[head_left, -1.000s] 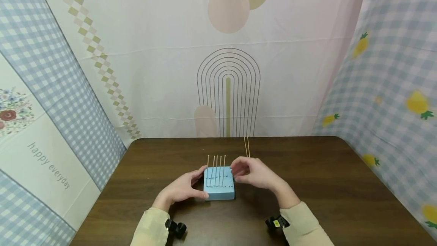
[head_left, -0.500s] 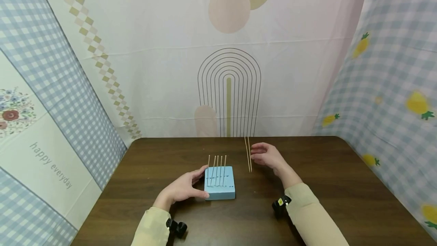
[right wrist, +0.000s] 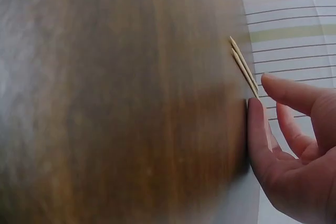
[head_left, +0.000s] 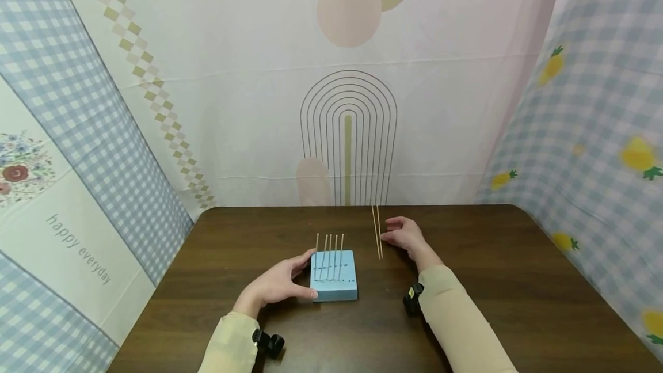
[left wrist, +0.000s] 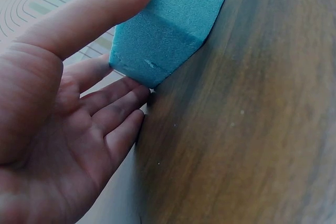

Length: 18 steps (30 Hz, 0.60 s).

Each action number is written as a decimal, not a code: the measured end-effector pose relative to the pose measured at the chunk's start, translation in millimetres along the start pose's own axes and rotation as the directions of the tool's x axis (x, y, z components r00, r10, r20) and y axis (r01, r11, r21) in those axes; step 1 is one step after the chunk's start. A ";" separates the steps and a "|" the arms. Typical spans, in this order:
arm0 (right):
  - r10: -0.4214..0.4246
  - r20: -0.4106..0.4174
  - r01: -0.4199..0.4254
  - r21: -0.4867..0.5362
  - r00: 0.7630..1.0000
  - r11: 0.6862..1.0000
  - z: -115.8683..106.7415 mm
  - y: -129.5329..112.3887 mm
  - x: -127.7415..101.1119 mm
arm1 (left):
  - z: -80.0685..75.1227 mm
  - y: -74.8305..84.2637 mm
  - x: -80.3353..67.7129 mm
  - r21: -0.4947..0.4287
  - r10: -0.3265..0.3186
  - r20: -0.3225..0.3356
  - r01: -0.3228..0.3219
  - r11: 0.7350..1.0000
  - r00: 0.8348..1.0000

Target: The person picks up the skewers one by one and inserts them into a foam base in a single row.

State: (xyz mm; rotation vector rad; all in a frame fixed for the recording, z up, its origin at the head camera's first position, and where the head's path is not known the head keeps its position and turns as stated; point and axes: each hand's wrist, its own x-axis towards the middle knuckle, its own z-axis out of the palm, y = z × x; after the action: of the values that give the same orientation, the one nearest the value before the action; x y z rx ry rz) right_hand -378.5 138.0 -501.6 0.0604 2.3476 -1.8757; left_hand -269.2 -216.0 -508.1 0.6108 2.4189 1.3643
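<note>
Lowered beside the loose sticks [head_left: 377, 232], right hand [head_left: 405, 235] lies open; left hand [head_left: 279, 284] steadies foam block [head_left: 335, 282].

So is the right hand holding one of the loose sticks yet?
No, the right hand sits open beside the two loose sticks lying on the table.

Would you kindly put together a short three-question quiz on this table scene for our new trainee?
1. True or false: the left hand rests against the blue foam block.
2. How many sticks stand upright in the block? A) three B) five C) eight
3. Fill in: the two loose sticks lie on the table beside the ____ hand.

Key: 1 true; 2 B; 3 right. In the right wrist view, the fingers reach the sticks but do not yet grip them.
</note>
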 end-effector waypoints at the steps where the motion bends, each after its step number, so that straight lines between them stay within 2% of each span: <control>1: -0.008 0.001 0.008 -0.025 1.000 1.000 0.7 0.2 -0.3 | -0.1 -0.3 0.1 -0.001 0.001 0.000 -0.001 1.000 1.000; 5: -0.046 -0.014 0.043 -0.155 0.999 0.987 2.6 3.0 -0.2 | 0.2 -0.7 -0.5 -0.002 -0.003 -0.001 0.003 1.000 1.000; 8: -0.053 -0.029 0.046 -0.206 0.998 0.977 2.6 5.9 1.0 | 0.5 -0.6 -1.1 0.006 -0.007 -0.004 0.007 1.000 1.000; 18: -0.044 -0.032 0.036 -0.224 0.999 0.974 0.8 5.1 -1.0 | -0.9 1.9 -0.8 0.007 -0.002 -0.004 0.002 1.000 1.000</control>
State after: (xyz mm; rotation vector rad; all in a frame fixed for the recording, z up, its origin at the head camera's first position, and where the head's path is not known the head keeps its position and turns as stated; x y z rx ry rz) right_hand -376.8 138.4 -506.6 0.0242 2.5865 -1.6269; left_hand -268.5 -216.1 -505.9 0.6077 2.4282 1.3583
